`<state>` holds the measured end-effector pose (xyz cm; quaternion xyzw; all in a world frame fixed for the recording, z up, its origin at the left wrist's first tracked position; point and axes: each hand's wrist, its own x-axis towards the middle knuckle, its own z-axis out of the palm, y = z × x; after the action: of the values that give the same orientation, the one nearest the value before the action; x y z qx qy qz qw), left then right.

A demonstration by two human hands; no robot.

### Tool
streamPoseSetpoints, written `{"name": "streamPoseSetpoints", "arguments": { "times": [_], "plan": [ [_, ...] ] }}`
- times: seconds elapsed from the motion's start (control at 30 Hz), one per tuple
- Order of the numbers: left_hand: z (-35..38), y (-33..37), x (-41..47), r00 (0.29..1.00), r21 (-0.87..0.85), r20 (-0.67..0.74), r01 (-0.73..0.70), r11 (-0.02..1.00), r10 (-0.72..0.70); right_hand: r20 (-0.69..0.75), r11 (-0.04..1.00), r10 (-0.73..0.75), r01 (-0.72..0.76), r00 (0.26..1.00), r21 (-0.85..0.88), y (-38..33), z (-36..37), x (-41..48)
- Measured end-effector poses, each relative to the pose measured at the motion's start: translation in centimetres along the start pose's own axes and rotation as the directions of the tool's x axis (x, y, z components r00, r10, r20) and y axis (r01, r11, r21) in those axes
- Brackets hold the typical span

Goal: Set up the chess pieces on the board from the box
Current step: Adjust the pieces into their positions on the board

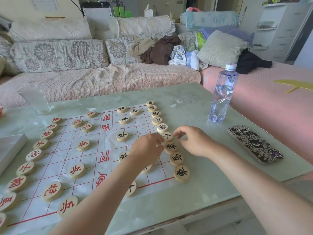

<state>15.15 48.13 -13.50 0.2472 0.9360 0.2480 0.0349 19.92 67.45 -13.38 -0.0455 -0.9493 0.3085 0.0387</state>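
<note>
"Wooden piece (167, 136), right of centre: being placed?"
"Yes. Left hand (147, 147) and right hand (193, 141) pinch it with curled fingertips, in the board (138, 123)'s right-hand row. Nearly finished, I'd say; next, nudge it square."

All that shows of the person is two forearms and their grips, bare from the frame edge to the fingertips. The left forearm (101, 200) fills the lower centre and ends in the left grip (147, 148). The right forearm (262, 192) runs from the lower right corner to the right grip (194, 141). Whether the grey patch (303, 189) at the right edge is clothing cannot be told.
</note>
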Motion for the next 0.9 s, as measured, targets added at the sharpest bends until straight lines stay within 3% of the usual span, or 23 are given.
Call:
{"name": "streamPoseSetpoints", "arguments": {
  "times": [0.23,0.53,0.63,0.9],
  "plan": [
    [-0.3,0.0,2.6,0.998,-0.008,0.024,0.064,0.998,-0.064,-0.014,1.0,0.006,-0.007,1.0,-0.009,-0.2,0.7,2.7],
    [-0.3,-0.6,4.0,0.999,-0.062,0.018,0.049,0.997,-0.048,0.101,0.999,0.008,-0.012,0.995,0.04,0.1,-0.1,5.0],
    [-0.3,-1.0,3.8,0.999,0.002,-0.02,0.033,0.999,-0.033,0.064,0.998,-0.008,0.004,0.998,0.062,0.5,0.0,5.2],
    [-0.2,-0.9,4.2,0.999,-0.08,0.039,0.024,0.997,-0.021,0.088,0.996,-0.034,0.026,0.996,0.082,0.6,0.4,5.0]
  ]
}}
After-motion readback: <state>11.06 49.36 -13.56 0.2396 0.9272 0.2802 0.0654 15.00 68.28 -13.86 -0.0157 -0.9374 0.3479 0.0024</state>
